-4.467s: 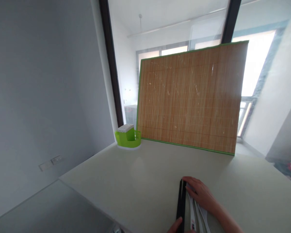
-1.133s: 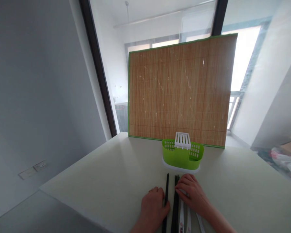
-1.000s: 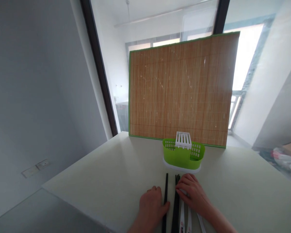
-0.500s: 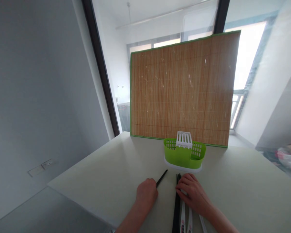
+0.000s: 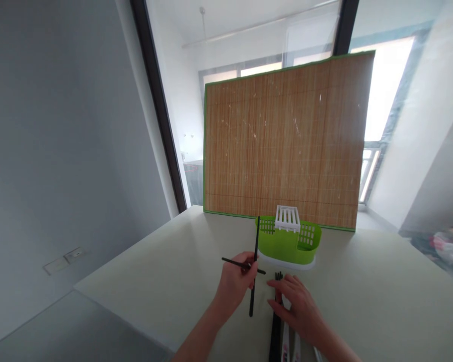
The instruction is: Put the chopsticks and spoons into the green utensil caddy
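Observation:
My left hand point(image 5: 234, 281) is closed on two black chopsticks that cross each other. One chopstick point(image 5: 252, 301) points up toward the basket, and the other point(image 5: 231, 261) lies sideways through the fingers. Several more black chopsticks point(image 5: 275, 332) lie side by side on the table. Over their far ends hovers or rests my right hand point(image 5: 301, 305), thumb and fingers apart; contact is hard to tell. Partly under it lie long white handles point(image 5: 286, 342) with printed marks. Just beyond both hands stands a green caddy point(image 5: 281, 247) with slotted ends and a white rack point(image 5: 287, 219) on top.
The white table point(image 5: 166, 271) has its left edge running toward a grey wall point(image 5: 60, 151). A bamboo mat point(image 5: 283, 146) with green edging stands upright behind the caddy, in front of glass panes. Bags and a box sit blurred at far right.
My left hand has risen and moved right and forward, now showing two crossed chopsticks. My right hand's thumb and fingers have spread apart over the bundle.

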`<state>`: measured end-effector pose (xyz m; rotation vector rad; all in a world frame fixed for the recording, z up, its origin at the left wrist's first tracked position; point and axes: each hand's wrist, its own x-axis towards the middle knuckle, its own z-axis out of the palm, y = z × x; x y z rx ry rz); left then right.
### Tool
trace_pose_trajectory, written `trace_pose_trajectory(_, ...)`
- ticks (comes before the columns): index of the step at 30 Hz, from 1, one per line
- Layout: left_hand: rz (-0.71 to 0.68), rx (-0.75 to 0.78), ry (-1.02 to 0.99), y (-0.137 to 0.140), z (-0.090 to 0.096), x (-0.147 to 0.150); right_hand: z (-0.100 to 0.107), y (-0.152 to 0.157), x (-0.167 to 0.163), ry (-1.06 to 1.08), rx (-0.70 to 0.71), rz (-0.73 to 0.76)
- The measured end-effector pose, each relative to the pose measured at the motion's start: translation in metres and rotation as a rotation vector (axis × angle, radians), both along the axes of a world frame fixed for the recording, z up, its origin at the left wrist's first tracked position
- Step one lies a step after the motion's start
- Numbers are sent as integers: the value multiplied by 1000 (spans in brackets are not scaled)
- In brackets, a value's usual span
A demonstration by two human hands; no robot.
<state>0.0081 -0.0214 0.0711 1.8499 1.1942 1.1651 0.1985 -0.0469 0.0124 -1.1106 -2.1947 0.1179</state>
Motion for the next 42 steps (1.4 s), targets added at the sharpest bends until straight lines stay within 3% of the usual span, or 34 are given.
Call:
trace_pose_trajectory(5, -87, -25, -117, -13, -1, 18, -4, -7, -14, 89, -100, -95)
trace_pose_trajectory(13, -215, -110, -190, -15, -5, 20, -11, -2, -22, 155, -169, 12)
trace_pose_trajectory(25, -320, -175, -269, -3, -21, 9, -14, 1, -22, -111, -140, -4)
trace_pose_trajectory(37, -317, 65, 102, -8, 19, -3, -12, 1, -22, -81, -95, 24)
trace_pose_trajectory(42, -197, 157, 14, 9, 52, -12, 3, 10, 8, 133, -9, -28)
